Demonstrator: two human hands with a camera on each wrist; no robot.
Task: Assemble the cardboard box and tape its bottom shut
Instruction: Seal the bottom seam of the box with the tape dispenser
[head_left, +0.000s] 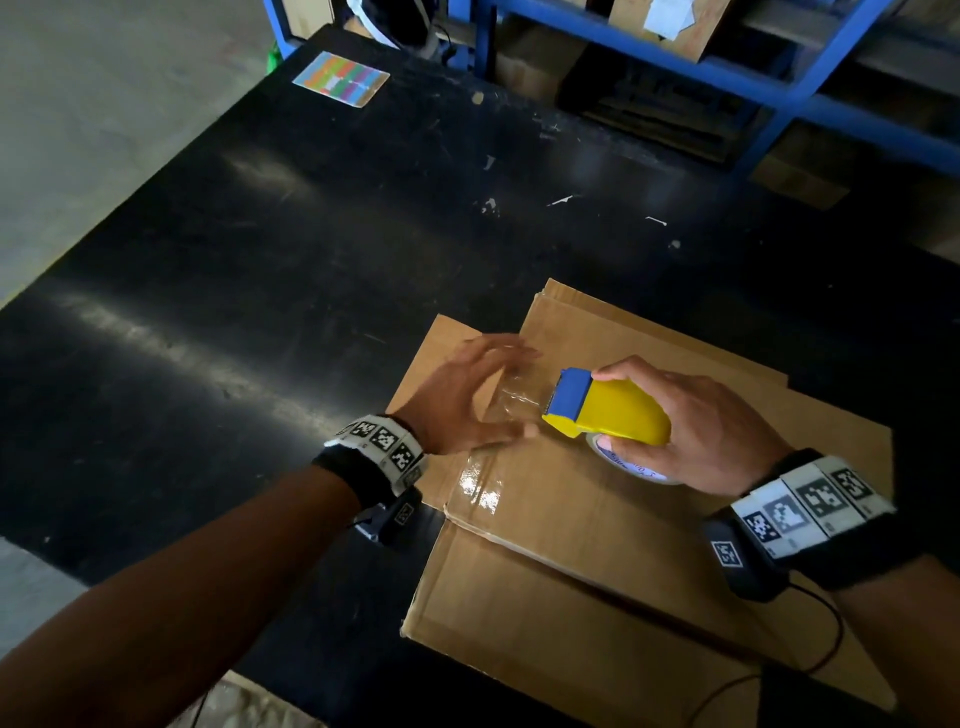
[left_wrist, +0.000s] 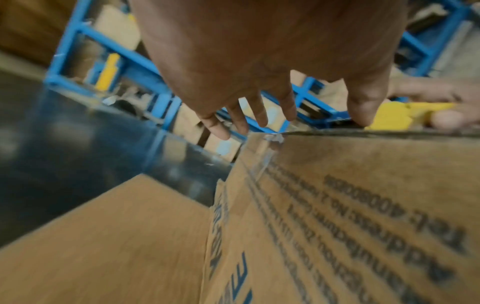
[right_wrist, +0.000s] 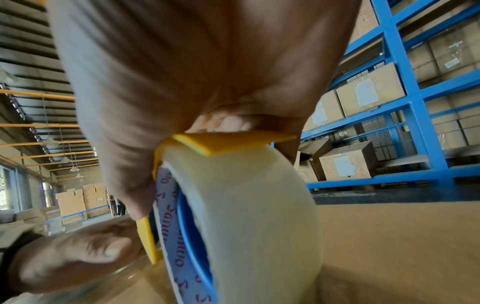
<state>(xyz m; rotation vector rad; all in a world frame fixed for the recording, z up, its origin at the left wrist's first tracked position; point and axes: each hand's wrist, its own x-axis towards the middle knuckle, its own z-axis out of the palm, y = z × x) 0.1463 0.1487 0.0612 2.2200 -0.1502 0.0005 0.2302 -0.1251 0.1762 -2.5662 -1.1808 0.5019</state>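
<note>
With the right hand (head_left: 691, 431) gripping the tape dispenser (head_left: 608, 410), spread left fingers (head_left: 498, 353) should press the clear tape (head_left: 506, 397) flat just ahead of the cutter onto the cardboard box (head_left: 597, 519).

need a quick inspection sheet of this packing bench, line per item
surface: black table, scuffed, with pale flecks
job's things: cardboard box upside down, clear tape over its edge; flat cardboard under it
clutter: colour swatch card at far corner
grippers: left hand open, fingers spread at the tape end; right hand grips the yellow tape dispenser
cables: black wire from the right wrist camera
surroundings: blue shelving stacked with cartons
</note>
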